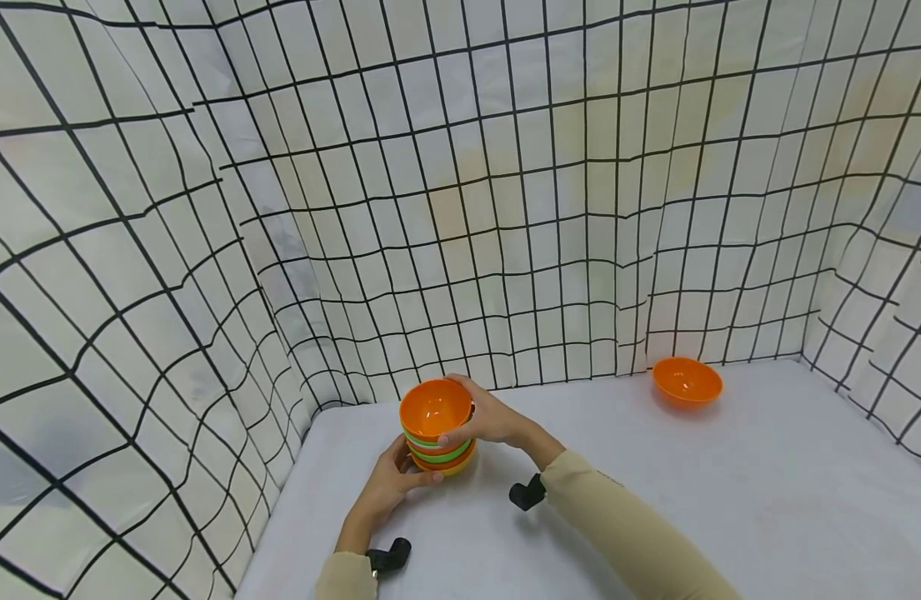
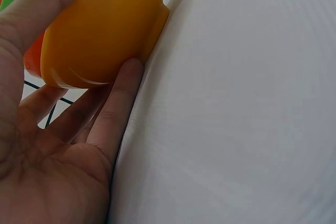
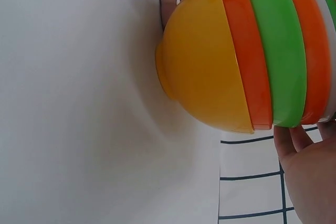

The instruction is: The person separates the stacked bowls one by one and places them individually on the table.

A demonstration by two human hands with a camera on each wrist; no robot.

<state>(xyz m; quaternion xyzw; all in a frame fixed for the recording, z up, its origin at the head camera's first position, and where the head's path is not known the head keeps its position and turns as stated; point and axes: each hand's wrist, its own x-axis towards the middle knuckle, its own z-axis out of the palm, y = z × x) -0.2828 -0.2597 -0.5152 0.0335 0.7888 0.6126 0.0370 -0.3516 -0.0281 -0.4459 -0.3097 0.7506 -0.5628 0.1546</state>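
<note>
A stack of nested bowls (image 1: 434,408) stands on the white table at the left, with an orange bowl on top. Lower down, the right wrist view shows orange, white and green rims above a yellow bowl (image 3: 202,66) at the bottom. My left hand (image 1: 387,485) holds the base of the stack, thumb on the near side and fingers round the yellow bowl (image 2: 105,30). Higher up, my right hand (image 1: 490,418) grips the stack from the right, thumb in front and fingers behind.
Another orange bowl (image 1: 687,383) sits by itself at the back right of the table (image 1: 655,492). White walls with a black grid (image 1: 535,200) close off the back and both sides. A black wrist mount (image 1: 528,492) shows beside the right sleeve.
</note>
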